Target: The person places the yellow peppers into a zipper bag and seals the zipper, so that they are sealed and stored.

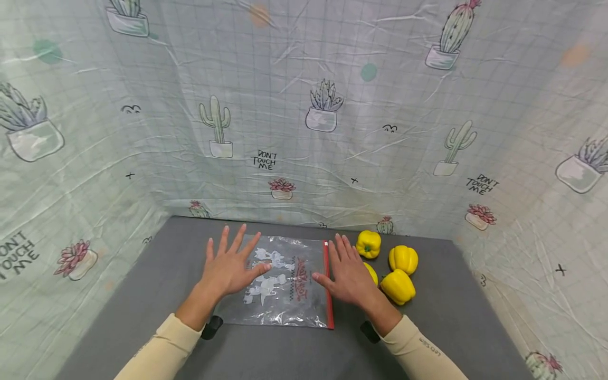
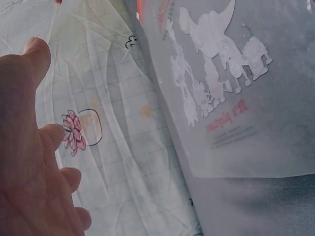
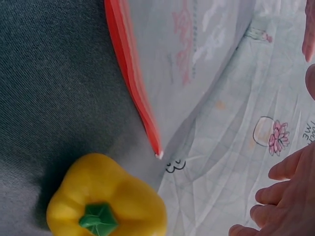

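A clear plastic zip bag (image 1: 280,311) with white cartoon figures and red print lies flat on the grey table, its red zip edge (image 1: 329,295) toward the right. My left hand (image 1: 230,272) hovers over the bag's left part, fingers spread and holding nothing. Over the zip side is my right hand (image 1: 349,277), its fingers straight, also holding nothing. Just right of it lie several yellow bell peppers: one at the back (image 1: 368,244), one at the right (image 1: 404,259), one in front (image 1: 398,287), and one partly hidden behind the right hand (image 1: 372,273).
A grey table (image 1: 266,353) spreads under everything. Behind it and at both sides hangs a pale curtain (image 1: 304,68) printed with cacti and the words "Don't touch me". The curtain meets the table along its back edge.
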A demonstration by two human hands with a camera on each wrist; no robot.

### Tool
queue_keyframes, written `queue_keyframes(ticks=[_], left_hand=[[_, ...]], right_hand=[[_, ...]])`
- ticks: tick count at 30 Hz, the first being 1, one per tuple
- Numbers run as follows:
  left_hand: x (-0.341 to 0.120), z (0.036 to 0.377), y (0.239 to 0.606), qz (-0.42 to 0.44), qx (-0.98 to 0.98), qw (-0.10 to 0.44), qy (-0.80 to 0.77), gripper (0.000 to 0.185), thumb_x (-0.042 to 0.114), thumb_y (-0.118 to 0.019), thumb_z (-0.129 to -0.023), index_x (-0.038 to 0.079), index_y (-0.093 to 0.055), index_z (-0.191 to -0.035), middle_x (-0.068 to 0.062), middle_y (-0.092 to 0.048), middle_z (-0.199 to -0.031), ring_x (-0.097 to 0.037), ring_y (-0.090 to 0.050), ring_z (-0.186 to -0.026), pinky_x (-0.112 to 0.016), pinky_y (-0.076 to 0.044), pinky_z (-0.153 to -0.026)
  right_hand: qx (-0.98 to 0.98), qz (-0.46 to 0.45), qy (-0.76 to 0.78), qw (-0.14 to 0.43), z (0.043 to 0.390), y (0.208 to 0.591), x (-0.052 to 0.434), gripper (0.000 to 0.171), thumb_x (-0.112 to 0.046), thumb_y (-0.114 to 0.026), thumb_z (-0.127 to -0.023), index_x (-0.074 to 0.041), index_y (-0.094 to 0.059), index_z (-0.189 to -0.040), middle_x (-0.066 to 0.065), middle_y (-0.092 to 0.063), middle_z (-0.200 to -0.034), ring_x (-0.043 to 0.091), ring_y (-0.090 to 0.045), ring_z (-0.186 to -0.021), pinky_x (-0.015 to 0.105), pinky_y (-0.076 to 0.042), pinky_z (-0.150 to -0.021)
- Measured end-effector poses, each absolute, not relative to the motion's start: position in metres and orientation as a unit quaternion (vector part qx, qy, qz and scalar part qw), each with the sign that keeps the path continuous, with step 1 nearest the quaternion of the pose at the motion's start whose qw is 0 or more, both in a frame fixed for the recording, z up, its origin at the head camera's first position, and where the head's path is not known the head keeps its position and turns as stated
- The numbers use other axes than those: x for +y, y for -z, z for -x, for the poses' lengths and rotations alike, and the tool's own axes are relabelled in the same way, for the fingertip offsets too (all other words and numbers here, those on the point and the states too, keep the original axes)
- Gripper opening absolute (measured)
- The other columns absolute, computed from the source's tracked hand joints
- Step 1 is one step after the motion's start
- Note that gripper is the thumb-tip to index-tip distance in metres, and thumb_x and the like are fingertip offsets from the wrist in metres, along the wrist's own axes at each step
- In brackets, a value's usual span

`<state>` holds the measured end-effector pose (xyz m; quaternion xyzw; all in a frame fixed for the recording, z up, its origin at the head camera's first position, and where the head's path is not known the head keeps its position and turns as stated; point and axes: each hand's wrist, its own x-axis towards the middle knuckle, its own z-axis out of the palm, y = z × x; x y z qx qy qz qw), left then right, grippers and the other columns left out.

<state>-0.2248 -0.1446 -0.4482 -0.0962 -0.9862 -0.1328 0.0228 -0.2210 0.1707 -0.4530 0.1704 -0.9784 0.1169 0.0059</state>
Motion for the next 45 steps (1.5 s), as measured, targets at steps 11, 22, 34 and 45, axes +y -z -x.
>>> queue_keyframes(ticks=[11, 22, 34, 45], left_hand=[[-0.143, 0.22, 0.453, 0.093, -0.986, 0.02, 0.134, 0.089, 0.078, -0.049, -0.094, 0.034, -0.023, -0.167, -0.009, -0.008, -0.178, -0.049, 0.003, -0.162, -0.079, 0.0, -0.122], [-0.139, 0.218, 0.459, 0.093, -0.986, 0.015, 0.137, 0.091, 0.082, -0.045, -0.093, 0.033, -0.023, -0.167, -0.009, -0.008, -0.178, -0.048, 0.004, -0.162, -0.078, 0.0, -0.122], [-0.135, 0.218, 0.47, 0.09, -0.985, 0.013, 0.147, 0.092, 0.08, -0.049, -0.092, 0.031, -0.026, -0.167, -0.01, -0.009, -0.178, -0.048, 0.002, -0.163, -0.077, -0.001, -0.123], [-0.133, 0.217, 0.481, 0.092, -0.985, 0.007, 0.143, 0.092, 0.081, -0.049, -0.092, 0.032, -0.025, -0.167, -0.01, -0.009, -0.178, -0.046, 0.005, -0.163, -0.077, -0.002, -0.123]], right_hand=[[-0.978, -0.17, -0.121, -0.009, 0.219, 0.46, 0.169, 0.097, -0.064, -0.058, -0.098, -0.001, -0.025, -0.164, 0.021, -0.015, -0.175, 0.04, -0.012, -0.164, 0.057, -0.016, -0.132], [-0.979, -0.164, -0.118, -0.012, 0.217, 0.464, 0.171, 0.099, -0.065, -0.057, -0.098, -0.001, -0.023, -0.165, 0.02, -0.014, -0.175, 0.039, -0.01, -0.164, 0.056, -0.016, -0.132], [-0.978, -0.168, -0.122, -0.014, 0.214, 0.473, 0.168, 0.1, -0.065, -0.058, -0.097, -0.005, -0.018, -0.167, 0.02, -0.015, -0.175, 0.039, -0.011, -0.164, 0.056, -0.017, -0.132], [-0.975, -0.177, -0.133, -0.015, 0.214, 0.484, 0.167, 0.097, -0.064, -0.058, -0.098, -0.002, -0.025, -0.165, 0.022, -0.017, -0.174, 0.041, -0.014, -0.163, 0.058, -0.019, -0.131]])
